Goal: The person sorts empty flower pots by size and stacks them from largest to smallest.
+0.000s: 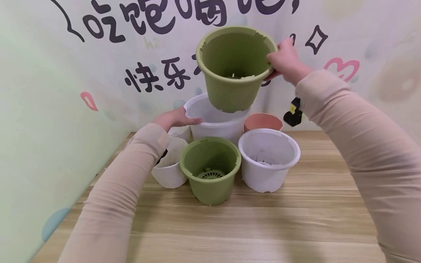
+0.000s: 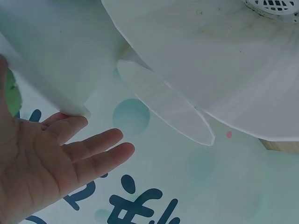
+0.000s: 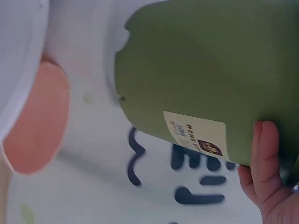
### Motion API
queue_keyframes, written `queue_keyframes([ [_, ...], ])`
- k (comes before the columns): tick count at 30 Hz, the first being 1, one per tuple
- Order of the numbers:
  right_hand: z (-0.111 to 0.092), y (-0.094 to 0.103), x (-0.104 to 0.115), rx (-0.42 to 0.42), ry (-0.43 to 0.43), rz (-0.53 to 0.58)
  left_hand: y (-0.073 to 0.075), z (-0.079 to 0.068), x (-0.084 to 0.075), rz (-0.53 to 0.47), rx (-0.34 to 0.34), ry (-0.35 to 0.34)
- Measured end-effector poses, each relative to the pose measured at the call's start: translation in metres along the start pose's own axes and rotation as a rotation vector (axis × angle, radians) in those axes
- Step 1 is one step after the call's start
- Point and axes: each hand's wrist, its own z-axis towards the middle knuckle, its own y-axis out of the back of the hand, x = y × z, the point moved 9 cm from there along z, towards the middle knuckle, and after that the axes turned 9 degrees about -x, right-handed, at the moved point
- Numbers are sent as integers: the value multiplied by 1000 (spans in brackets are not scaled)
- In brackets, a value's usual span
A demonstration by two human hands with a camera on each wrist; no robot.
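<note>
Green raised pot [image 1: 231, 93], pinched by the right grip [image 1: 284, 60], partly hides the large white pot [image 1: 217, 130] the left grip [image 1: 174, 118] pinches.

I have room to pass along the front of the table [image 1: 250, 230] — farther back, the standing green pot [image 1: 212, 190] and right-hand white pot [image 1: 264, 179] block me; higher up, the raised green pot [image 1: 231, 93] does.
</note>
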Motion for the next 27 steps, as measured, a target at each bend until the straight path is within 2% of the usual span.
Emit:
queue_keyframes([
  [4, 0, -22, -14, -20, -2, 71, 0, 0, 3, -3, 0, 35],
  [10, 0, -50, -33, 37, -34, 138, 1, 0, 4, 9, 2, 67],
  [14, 1, -66, -46, 72, -62, 124, 1, 0, 8, 59, 3, 101],
  [27, 13, -99, -94, 108, -138, 35, 2, 1, 8, 161, 39, 101],
])
